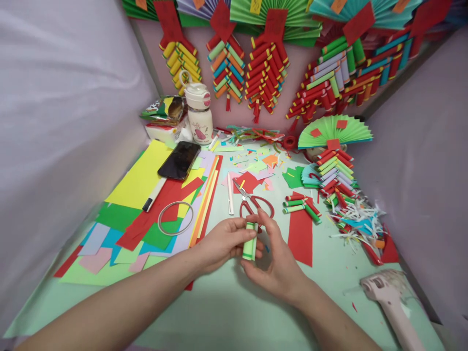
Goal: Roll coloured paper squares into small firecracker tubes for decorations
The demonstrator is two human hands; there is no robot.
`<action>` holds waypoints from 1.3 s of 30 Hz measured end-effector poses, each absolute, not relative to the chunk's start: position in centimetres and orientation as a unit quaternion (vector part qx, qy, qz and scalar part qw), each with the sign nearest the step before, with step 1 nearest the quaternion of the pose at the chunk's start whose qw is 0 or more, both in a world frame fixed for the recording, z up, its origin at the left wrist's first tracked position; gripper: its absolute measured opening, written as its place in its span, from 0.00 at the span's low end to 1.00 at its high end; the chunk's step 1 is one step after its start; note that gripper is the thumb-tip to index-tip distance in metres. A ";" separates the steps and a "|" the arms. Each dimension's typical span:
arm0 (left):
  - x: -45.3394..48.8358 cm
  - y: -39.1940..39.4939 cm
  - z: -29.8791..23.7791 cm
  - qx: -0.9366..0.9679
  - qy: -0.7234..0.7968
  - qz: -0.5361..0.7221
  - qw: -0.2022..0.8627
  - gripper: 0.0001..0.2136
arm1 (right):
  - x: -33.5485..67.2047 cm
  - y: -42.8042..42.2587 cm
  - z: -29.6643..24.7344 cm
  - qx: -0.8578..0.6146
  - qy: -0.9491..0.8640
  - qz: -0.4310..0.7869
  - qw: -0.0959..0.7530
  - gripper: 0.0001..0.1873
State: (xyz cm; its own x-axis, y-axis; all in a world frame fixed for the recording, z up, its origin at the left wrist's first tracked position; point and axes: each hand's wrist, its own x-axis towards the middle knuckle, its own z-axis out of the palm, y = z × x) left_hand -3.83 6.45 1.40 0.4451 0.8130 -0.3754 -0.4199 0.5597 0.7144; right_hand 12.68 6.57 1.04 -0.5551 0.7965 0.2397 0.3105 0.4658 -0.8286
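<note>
A small light-green paper roll (pixel 250 242) is held upright between both hands above the pale green table (pixel 226 302). My left hand (pixel 223 243) pinches it from the left with thumb and fingers. From the right, my right hand (pixel 272 256) curls its fingers round the roll. Red-handled scissors (pixel 252 201) lie just beyond the hands. To their right lie a red paper strip (pixel 300 235) and a few finished red and green rolls (pixel 302 204).
Stacked coloured paper sheets (pixel 146 204), a black phone (pixel 179 160), a marker (pixel 153 195) and a clear ring (pixel 175 218) lie at the left. A white bottle (pixel 199 114) stands at the back. Paper firecracker strings and fans hang on the wall. A glue gun (pixel 387 297) lies front right.
</note>
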 end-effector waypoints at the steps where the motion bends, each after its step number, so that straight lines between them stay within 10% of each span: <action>1: -3.9 6.5 1.4 0.270 0.359 0.380 0.809 0.17 | 12.7 6.6 1.0 -0.352 -0.793 0.381 0.318 0.48; 15: -3.8 6.4 2.1 0.237 0.346 0.400 0.815 0.11 | 12.4 6.6 1.5 -0.375 -0.781 0.345 0.362 0.49; 23: -3.4 6.6 1.4 0.294 0.482 0.545 0.620 0.14 | 12.0 6.3 0.6 -0.421 -0.739 0.295 0.435 0.17; 39: -3.1 6.3 1.6 0.353 0.509 0.500 0.606 0.18 | 11.5 6.0 0.7 -0.407 -0.671 0.474 0.400 0.19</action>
